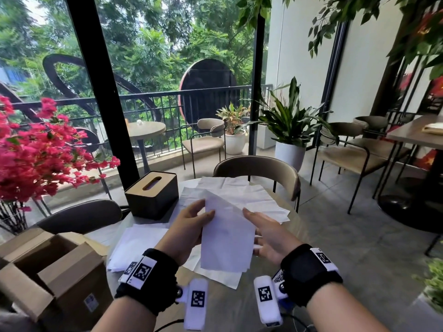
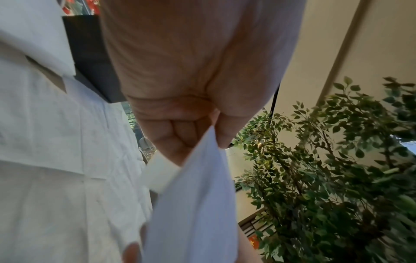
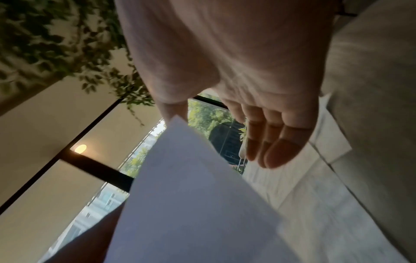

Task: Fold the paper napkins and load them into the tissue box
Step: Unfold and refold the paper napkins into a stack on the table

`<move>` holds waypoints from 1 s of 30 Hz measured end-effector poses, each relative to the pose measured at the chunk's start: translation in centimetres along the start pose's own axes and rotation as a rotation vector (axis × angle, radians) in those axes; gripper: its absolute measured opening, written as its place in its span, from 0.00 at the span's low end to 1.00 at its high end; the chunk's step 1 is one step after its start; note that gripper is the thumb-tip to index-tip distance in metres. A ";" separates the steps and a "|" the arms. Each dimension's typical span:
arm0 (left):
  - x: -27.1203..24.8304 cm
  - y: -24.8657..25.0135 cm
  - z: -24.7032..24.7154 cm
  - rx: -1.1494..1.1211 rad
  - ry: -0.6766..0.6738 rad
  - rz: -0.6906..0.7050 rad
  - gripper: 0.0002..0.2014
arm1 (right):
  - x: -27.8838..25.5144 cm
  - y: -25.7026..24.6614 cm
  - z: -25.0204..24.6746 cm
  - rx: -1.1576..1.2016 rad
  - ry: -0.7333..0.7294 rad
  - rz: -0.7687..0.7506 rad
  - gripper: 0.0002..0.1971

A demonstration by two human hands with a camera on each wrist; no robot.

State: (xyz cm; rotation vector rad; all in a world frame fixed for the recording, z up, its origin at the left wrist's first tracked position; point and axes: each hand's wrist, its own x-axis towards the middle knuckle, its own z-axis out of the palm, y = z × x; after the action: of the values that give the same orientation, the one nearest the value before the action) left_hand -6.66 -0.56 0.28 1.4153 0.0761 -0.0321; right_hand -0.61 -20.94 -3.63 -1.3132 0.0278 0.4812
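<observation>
Cardboard box (image 1: 51, 271) open, far left of the tissue box (image 1: 153, 194). Left hand (image 1: 185, 232) pinching a folded napkin (image 1: 227, 238), raised over the tabletop (image 1: 223, 305) just right of the tissue box. Right hand (image 1: 271, 236) touching its right edge, fingers (image 3: 279, 153) straight. Loose napkins (image 1: 251, 197) spread flat beyond.

The round table (image 1: 239, 305) carries loose napkins (image 1: 242, 195) and a tissue box (image 1: 153, 195).

An open brown cardboard box (image 1: 48, 267) stands left of the round table (image 1: 227, 305), pink flowers (image 1: 36, 149) behind.
</observation>
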 end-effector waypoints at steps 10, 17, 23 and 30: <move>1.6 -0.8 -1.9 -0.037 -0.076 -0.082 0.21 | 0.8 -1.0 0.5 0.045 -0.182 0.119 0.16; 1.9 -1.0 -3.2 0.015 -0.109 -0.125 0.19 | 1.6 -3.1 0.5 -0.222 -0.144 -0.011 0.11; 2.5 -1.0 -2.6 -0.002 -0.086 -0.092 0.18 | 1.8 -4.9 0.9 -0.286 -0.156 -0.152 0.13; 3.5 -1.4 -2.4 -0.062 -0.007 -0.082 0.11 | 1.8 -4.8 0.7 -0.411 -0.150 -0.275 0.11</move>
State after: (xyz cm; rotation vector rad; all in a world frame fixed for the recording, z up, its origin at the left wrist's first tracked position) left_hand -3.37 1.70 -1.73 1.3496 0.1284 -0.1012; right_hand 2.57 -20.58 0.48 -1.6481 -0.3902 0.3582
